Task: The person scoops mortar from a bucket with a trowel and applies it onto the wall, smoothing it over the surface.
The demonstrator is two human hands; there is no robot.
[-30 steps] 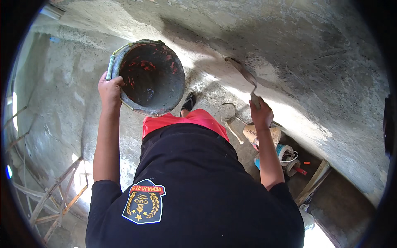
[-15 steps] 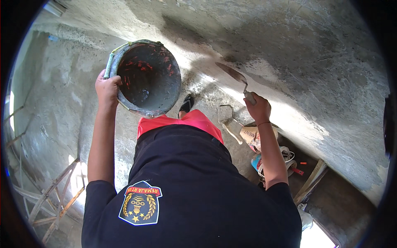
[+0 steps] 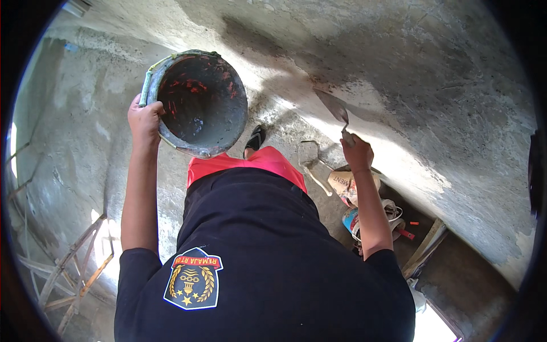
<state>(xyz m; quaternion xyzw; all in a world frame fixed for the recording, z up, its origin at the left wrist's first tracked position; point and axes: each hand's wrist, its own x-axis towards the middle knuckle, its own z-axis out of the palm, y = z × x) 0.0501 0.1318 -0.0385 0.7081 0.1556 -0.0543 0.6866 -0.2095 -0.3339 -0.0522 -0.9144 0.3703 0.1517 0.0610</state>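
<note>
My left hand (image 3: 146,121) grips the rim and handle side of a dark, mortar-stained bucket (image 3: 199,139), held up and tilted so its inside shows. Red marks and a grey coating cover the inner wall. In my right hand (image 3: 358,153) is a pointed trowel (image 3: 333,106), its handle wrapped by closed fingers. The blade points up and left, over or against the plastered wall (image 3: 421,102); whether it touches, I cannot tell. A damp, darker patch spreads over the wall around and above the blade.
A hoe-like tool with a wooden handle (image 3: 319,181) lies on the floor beside a paper cement sack (image 3: 343,185). Past my right forearm stand a blue and white container (image 3: 351,221) and a wooden plank (image 3: 424,251). Wooden framing (image 3: 74,273) leans at the lower left.
My right hand has moved the trowel slightly to the right, and the blade's angle has turned a little. The bucket in my left hand has shifted slightly up and left.
</note>
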